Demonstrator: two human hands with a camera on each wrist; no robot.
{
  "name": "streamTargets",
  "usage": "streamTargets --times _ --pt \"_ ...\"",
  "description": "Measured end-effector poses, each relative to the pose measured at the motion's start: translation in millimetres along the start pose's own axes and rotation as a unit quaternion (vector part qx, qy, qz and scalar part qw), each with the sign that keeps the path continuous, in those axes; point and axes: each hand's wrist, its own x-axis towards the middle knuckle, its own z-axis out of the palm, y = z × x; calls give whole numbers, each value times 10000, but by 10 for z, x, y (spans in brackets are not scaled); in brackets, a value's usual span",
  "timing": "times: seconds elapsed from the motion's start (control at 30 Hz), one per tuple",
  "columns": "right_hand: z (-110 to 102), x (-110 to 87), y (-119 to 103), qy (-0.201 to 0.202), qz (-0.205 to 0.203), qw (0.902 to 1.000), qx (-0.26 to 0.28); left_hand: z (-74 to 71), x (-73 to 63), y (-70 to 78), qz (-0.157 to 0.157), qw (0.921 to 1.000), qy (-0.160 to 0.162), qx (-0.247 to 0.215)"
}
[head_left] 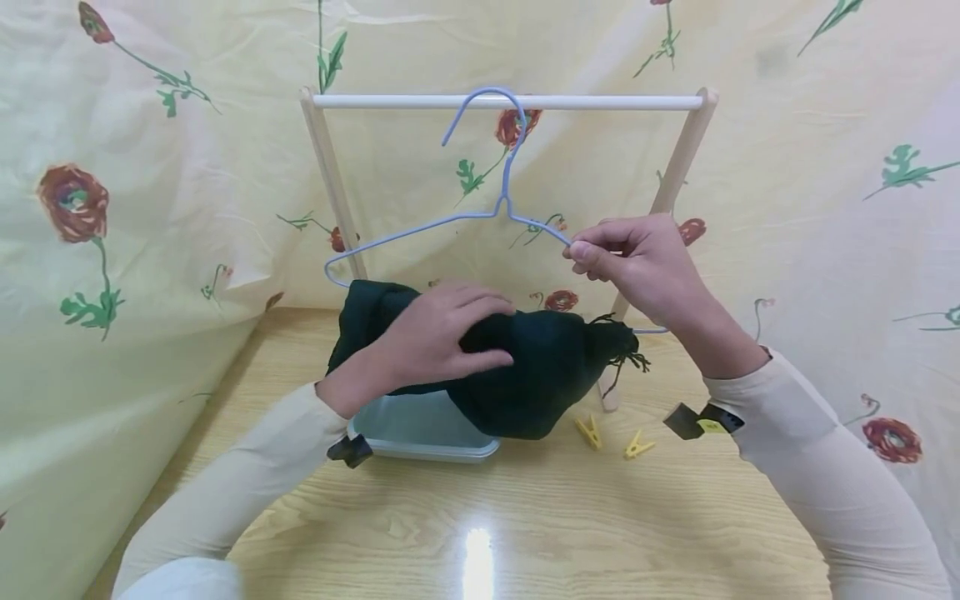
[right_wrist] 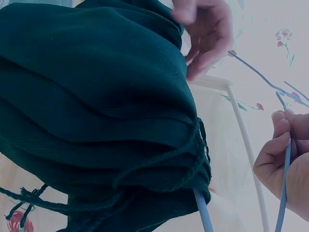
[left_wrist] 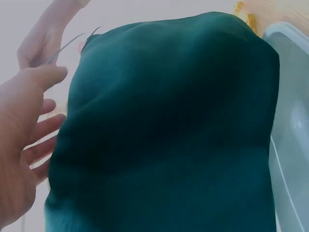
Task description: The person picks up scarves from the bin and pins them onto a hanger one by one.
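Observation:
My right hand pinches a blue wire hanger by its right shoulder, between thumb and fingers. Over the hanger's lower bar hangs a dark green scarf with knotted tassels at its right end. My left hand lies over the scarf in the head view, its fingers spread and loosely bent. From the left wrist, the scarf fills the middle, with the left fingers beside its edge. The right wrist view shows the bar coming out of the gathered scarf near its tassels.
Behind the hanger stands a rack with wooden legs and a white rod. A pale blue-green tray sits on the wooden table below the scarf. Two yellow clothespins lie right of it. Flowered cloth walls the space.

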Motion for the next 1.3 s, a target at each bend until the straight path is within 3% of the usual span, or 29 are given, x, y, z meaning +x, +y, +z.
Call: streamTargets --times 0.07,0.17,0.53,0.63,0.73,0.8,0.97,1.13,1.23,1.3 --pt "-5 -7 -11 -21 -68 10000 12 55 62 19 75 9994 -307 156" --pt "-10 -14 -34 -40 -108 9999 95 107 127 27 87 9988 -415 233" --pt "9 -42 -41 -112 -186 9998 50 149 154 -21 391 9984 222 -346" --pt "19 -48 -36 -158 -279 9995 57 136 157 -30 51 9936 578 -966" --pt "38 -58 -27 -250 -328 9991 71 104 176 -25 -581 9808 965 -1590" --pt "52 -67 -18 -310 -339 9989 55 78 201 -13 -1010 9716 1205 -1768" --pt "64 -87 -18 -322 -413 9986 42 32 289 30 -1810 9555 1667 -1627" --pt "92 -93 -29 -335 -503 9981 156 17 350 57 -2397 9402 1889 -1510" --pt "108 -96 -24 -339 -515 9980 166 33 368 49 -2451 9403 1854 -1460" --pt "112 -99 -21 -302 -499 9981 176 46 372 42 -2378 9454 1721 -1414"
